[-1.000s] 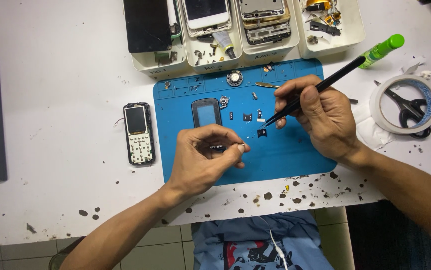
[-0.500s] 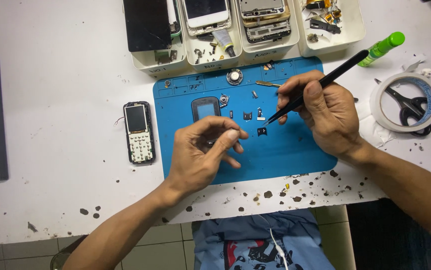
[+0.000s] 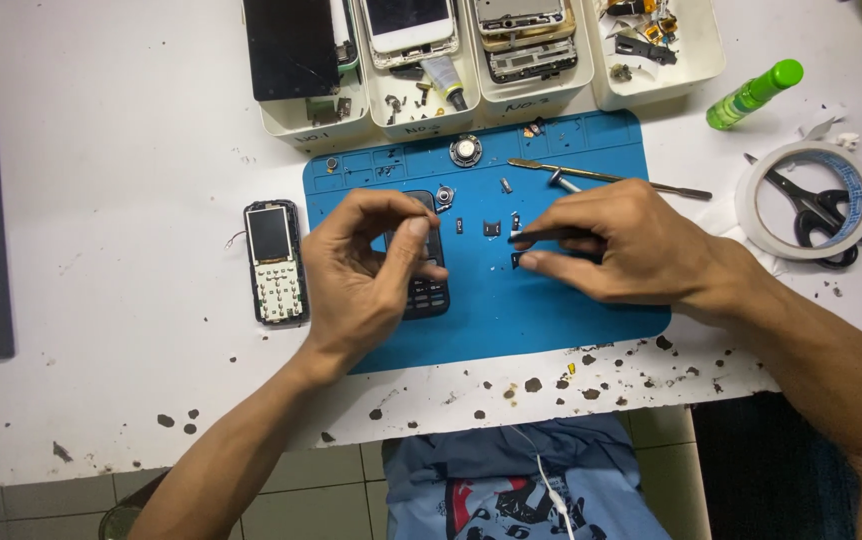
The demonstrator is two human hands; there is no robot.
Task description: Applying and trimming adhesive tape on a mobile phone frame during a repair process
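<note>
Four white trays [image 3: 591, 98] are sitting in a row along the counter's [image 3: 131, 180] far edge: first is holding a black screen panel [image 3: 291, 45], second a white phone [image 3: 409, 25] plus a small glue tube [image 3: 444, 80], third two stacked phone frames [image 3: 526, 40], fourth loose small parts. Left hand [image 3: 361, 275] is hovering over the blue mat [image 3: 491, 300], fingers curled and pinching together over a dark keypad phone [image 3: 426, 290]; can't tell what they're pinching. Right hand [image 3: 621, 245] is clamping a thin dark tool [image 3: 551, 236], tip down among the tiny parts on the mat. One more keypad phone [image 3: 274, 262] is lying left of the mat. One green bottle [image 3: 754, 95], one tape roll [image 3: 806, 200] ringing one pair of scissors [image 3: 821, 205].
</note>
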